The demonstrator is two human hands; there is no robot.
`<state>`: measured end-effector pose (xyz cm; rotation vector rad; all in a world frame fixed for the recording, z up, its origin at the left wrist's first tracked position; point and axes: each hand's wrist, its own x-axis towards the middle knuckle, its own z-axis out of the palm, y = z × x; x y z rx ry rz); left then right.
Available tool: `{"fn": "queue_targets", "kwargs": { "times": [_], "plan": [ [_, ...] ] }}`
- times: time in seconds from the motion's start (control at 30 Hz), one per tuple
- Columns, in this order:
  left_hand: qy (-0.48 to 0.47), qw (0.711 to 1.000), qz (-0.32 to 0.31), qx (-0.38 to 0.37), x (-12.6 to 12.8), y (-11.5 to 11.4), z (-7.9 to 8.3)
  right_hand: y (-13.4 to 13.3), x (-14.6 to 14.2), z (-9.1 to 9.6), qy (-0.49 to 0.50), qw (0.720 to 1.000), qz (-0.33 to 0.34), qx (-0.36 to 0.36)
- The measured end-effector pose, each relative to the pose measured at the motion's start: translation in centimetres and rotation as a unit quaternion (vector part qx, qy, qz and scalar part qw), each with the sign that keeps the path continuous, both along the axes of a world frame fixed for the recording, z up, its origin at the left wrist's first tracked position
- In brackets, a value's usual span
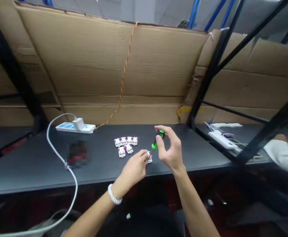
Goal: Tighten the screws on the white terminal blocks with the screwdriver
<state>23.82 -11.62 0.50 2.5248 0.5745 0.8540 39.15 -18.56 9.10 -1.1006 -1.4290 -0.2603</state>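
Observation:
My right hand (170,147) grips a small screwdriver (158,139) with a green and black handle, its shaft slanting down to the left. The tip meets a small white and purple part (149,158) near the table's front edge. Wrapped against that part from the left is my left hand (135,165), its fingers closed on it and covering some of it. To the left lie several similar white and purple parts (126,141), four-cornered and small, in a loose cluster. Their exact kind is too small to make out.
A white power strip (88,128) with a plugged-in adapter (78,123) sits at the back left. Its white cable (50,140) runs over the table's front edge. A blurred dark object (77,154) lies nearby. Black frame posts (209,69) stand right; another person's sleeve (282,156) shows beyond.

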Motion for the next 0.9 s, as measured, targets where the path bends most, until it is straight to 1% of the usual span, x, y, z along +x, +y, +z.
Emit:
{"fn": "queue_targets", "kwargs": {
  "times": [0.07, 0.1, 0.13, 0.17, 0.27, 0.3, 0.33, 0.4, 0.47, 0.53, 0.6, 0.7, 0.77, 0.83, 0.9],
  "plan": [
    [0.001, 1.000, 0.001, -0.001, 0.0, 0.0, 0.0, 0.3, 0.2, 0.1, 0.001, 0.999, -0.049, 0.023],
    [0.000, 1.000, -0.001, -0.002, 0.0, 0.0, 0.0, 0.4, 0.3, 0.0, 0.010, 0.998, -0.060, 0.028],
    [-0.002, 1.000, -0.002, -0.005, 0.0, 0.0, 0.0, 0.5, 0.3, -0.1, 0.018, 0.998, -0.055, 0.025],
    [-0.006, 1.000, -0.001, -0.007, 0.0, 0.0, 0.0, 0.6, 0.3, -0.2, 0.024, 0.999, -0.034, 0.014],
    [-0.012, 1.000, -0.006, -0.010, 0.0, 0.0, 0.0, 0.8, 0.2, -0.9, 0.035, 0.996, 0.070, -0.034],
    [-0.013, 1.000, -0.008, -0.008, 0.0, 0.0, 0.0, 0.8, 0.0, -1.2, 0.038, 0.994, 0.093, -0.038],
    [-0.012, 1.000, -0.008, -0.006, 0.0, 0.0, 0.0, 0.9, -0.1, -1.4, 0.041, 0.994, 0.100, -0.033],
    [-0.009, 1.000, -0.007, -0.004, 0.0, 0.0, 0.0, 1.1, -0.3, -1.6, 0.031, 0.997, 0.075, -0.002],
    [-0.005, 1.000, -0.002, -0.009, 0.0, 0.0, 0.0, 1.4, -0.4, -1.6, 0.019, 0.999, 0.024, 0.036],
    [-0.004, 1.000, -0.003, -0.010, 0.0, 0.0, 0.0, 1.6, -0.3, -1.3, 0.028, 0.998, -0.013, 0.049],
    [-0.008, 1.000, -0.009, -0.009, -0.1, -0.1, 0.1, 1.7, -0.1, -1.0, 0.044, 0.999, -0.003, 0.028],
    [-0.010, 1.000, -0.016, -0.009, -0.2, -0.1, 0.3, 1.7, 0.1, -0.9, 0.064, 0.995, 0.075, -0.021],
    [-0.006, 1.000, -0.009, -0.011, -0.2, -0.1, 0.4, 1.6, 0.2, -0.9, 0.078, 0.991, 0.104, -0.032],
    [-0.003, 1.000, -0.005, -0.010, -0.2, -0.2, 0.5, 1.5, 0.3, -0.8, 0.070, 0.993, 0.087, -0.026],
    [-0.006, 1.000, -0.005, -0.004, -0.2, -0.2, 0.5, 1.4, 0.4, -0.7, 0.047, 0.998, 0.037, -0.004]
  ]
}}
